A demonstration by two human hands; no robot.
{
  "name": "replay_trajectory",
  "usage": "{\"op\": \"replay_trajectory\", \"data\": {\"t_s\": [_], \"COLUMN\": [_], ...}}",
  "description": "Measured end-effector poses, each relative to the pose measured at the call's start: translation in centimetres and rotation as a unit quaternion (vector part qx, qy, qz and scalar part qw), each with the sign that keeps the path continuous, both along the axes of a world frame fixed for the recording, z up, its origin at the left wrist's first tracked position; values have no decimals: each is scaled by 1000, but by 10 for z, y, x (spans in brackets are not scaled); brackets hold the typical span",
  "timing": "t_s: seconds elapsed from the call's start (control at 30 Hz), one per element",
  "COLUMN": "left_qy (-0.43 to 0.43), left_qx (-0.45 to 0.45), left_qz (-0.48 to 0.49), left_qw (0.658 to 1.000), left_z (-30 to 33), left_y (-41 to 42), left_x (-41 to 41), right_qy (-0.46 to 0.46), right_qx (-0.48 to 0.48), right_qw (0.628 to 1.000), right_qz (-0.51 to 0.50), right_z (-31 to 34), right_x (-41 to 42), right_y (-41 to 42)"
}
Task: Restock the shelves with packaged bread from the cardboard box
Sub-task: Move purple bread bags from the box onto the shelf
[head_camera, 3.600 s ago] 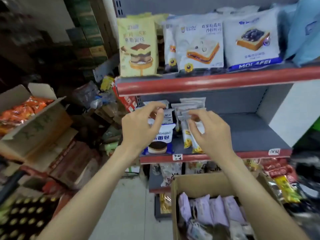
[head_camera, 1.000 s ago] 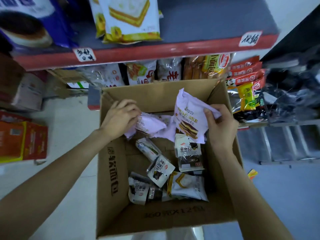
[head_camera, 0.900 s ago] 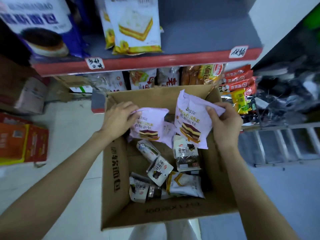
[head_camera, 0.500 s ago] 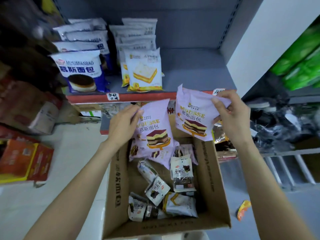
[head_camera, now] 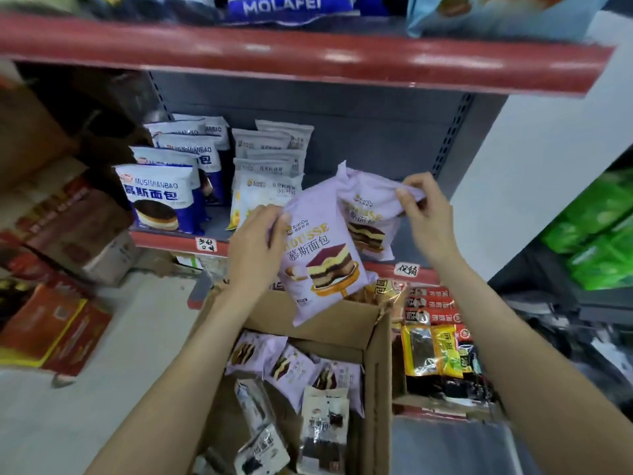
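My left hand (head_camera: 255, 250) grips a purple mousse bread pack (head_camera: 320, 255) by its left edge, above the open cardboard box (head_camera: 376, 365). My right hand (head_camera: 424, 217) pinches the top corner of a second purple pack (head_camera: 368, 214), which hangs over the middle shelf (head_camera: 394, 269) just behind the first. More purple packs (head_camera: 289, 366) and small white-and-black packs (head_camera: 323, 426) lie inside the box. On the shelf's left stand blue-and-white mousse packs (head_camera: 157, 198) and white-and-yellow bread packs (head_camera: 263, 186).
The shelf's grey surface right of the held packs is bare up to the white side wall (head_camera: 534, 156). A red upper shelf (head_camera: 308, 60) carries more packs. Orange cartons (head_camera: 51, 323) sit on the floor at left. Snack packs (head_camera: 438, 344) fill the lower shelf at right.
Both hands lifted a purple pack each out of the box and raised them to the middle shelf. The view tilted up from the box to the shelves.
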State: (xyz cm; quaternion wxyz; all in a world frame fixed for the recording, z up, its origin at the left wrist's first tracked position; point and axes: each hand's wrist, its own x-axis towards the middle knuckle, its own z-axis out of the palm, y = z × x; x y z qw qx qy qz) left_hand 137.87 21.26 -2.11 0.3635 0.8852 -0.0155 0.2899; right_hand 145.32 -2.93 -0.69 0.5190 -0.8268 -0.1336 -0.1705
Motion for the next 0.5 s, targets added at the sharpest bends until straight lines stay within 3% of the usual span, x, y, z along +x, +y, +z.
{"op": "replay_trajectory", "data": {"t_s": [0.1, 0.23, 0.5], "left_qy": [16, 38, 41], "left_qx": [49, 73, 108], "left_qz": [20, 36, 50], "left_qw": [998, 996, 992], "left_z": [-13, -28, -29], "left_y": [-14, -20, -14], "left_x": [14, 26, 37], "right_qy": [37, 107, 187], "right_qx": [-20, 84, -29], "right_qw": [999, 991, 977], "right_qz": [-2, 17, -102], "right_z": [-17, -35, -77], "right_x": [26, 36, 45], "right_y": [-4, -13, 8]}}
